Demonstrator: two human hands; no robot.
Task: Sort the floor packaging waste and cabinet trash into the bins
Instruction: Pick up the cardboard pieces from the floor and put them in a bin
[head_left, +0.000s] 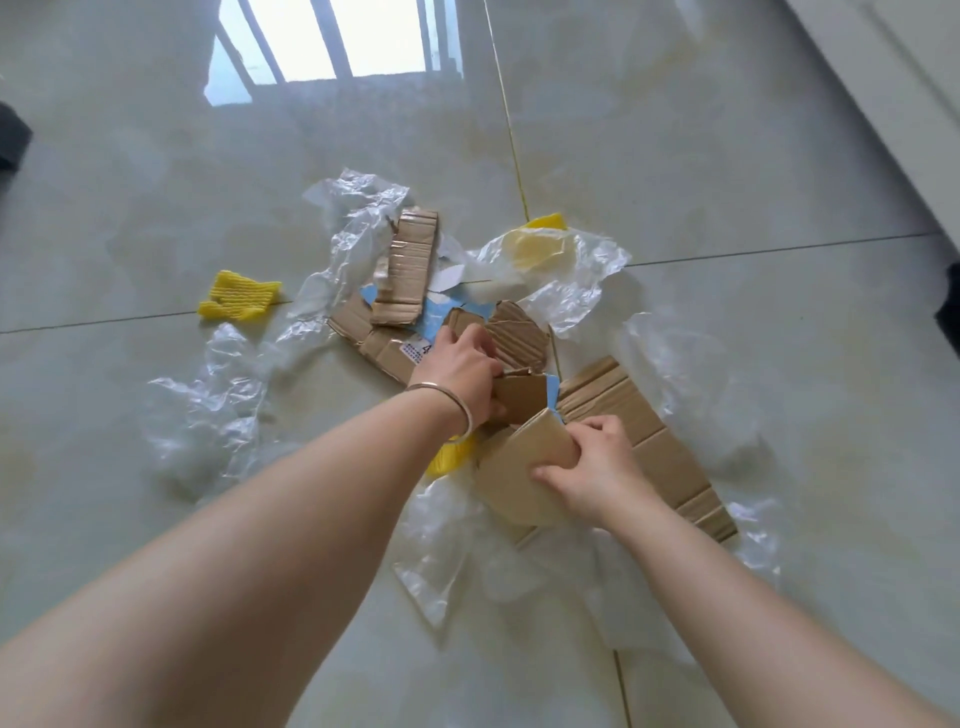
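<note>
Torn brown cardboard lies scattered on the glossy tile floor among crumpled clear plastic film. My left hand (460, 369) grips several small cardboard scraps (519, 397) near the middle of the pile. My right hand (597, 467) holds a curved cardboard piece (524, 467), fingers over its top edge and thumb under it. A long ribbed cardboard strip (408, 267) rests further back on a flat piece with blue print (384, 351). A larger flat cardboard panel (660, 441) lies under and beside my right hand.
Clear plastic film (208, 415) spreads left, right and below the pile. Yellow foam netting (239, 296) lies at the left, another yellow piece (540, 241) sits under plastic behind, and one (449, 457) shows under my left wrist. A white cabinet edge (893, 104) runs along the upper right.
</note>
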